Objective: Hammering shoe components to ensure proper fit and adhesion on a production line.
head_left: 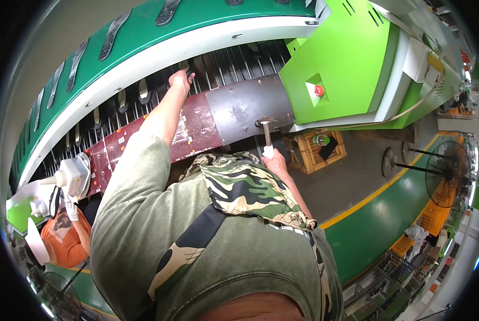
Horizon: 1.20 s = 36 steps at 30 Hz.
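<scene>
Stretched out over the slatted conveyor (231,65), my left hand (180,79) has its fingers curled at the near ends of the dark soles. What sits between them is too small and dark to make out. A dark sole (143,92) lies on the slats to the left of it. My right hand (274,160) is closed around the white-wrapped handle of a hammer (266,134). The hammer's brown head rests at the near edge of the dark metal plate (250,104), which joins a worn maroon ledge (194,128).
Beyond the white rail, more soles lie on a green belt (143,29). A green machine housing (341,64) with a red button (318,91) rises at right. A bamboo stool (317,155) and floor fans (447,166) stand right. A person in orange (65,238) works at left.
</scene>
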Each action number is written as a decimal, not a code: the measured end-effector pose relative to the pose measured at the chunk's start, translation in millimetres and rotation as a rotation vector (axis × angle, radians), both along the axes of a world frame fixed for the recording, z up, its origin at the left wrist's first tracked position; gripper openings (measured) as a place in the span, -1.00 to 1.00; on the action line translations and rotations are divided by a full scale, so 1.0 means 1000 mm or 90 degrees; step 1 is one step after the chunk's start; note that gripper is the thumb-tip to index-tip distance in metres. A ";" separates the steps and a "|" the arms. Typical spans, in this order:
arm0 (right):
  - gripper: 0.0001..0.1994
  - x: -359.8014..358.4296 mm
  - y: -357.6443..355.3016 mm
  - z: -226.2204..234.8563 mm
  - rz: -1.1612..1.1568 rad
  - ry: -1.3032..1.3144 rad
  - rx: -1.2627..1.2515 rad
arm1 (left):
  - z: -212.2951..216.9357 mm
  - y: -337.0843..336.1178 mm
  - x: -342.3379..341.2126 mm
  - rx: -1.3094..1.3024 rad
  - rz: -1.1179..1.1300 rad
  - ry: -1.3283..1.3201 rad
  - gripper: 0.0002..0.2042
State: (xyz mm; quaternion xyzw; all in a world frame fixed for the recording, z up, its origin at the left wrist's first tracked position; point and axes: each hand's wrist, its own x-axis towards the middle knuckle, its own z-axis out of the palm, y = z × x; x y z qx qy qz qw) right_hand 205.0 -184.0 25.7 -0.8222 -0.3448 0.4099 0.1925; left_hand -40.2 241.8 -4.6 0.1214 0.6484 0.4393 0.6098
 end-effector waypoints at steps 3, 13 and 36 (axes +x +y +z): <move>-0.57 0.002 -0.005 -0.017 0.032 -0.027 0.036 | -0.036 0.008 -0.019 -0.025 -0.018 0.031 -0.91; -0.58 0.017 -0.018 -0.021 0.069 0.014 0.070 | -0.019 -0.025 -0.028 0.027 -0.073 0.038 -0.78; -0.66 0.019 -0.027 -0.020 0.092 -0.018 0.073 | -0.035 -0.035 -0.009 -0.068 -0.200 -0.045 -0.60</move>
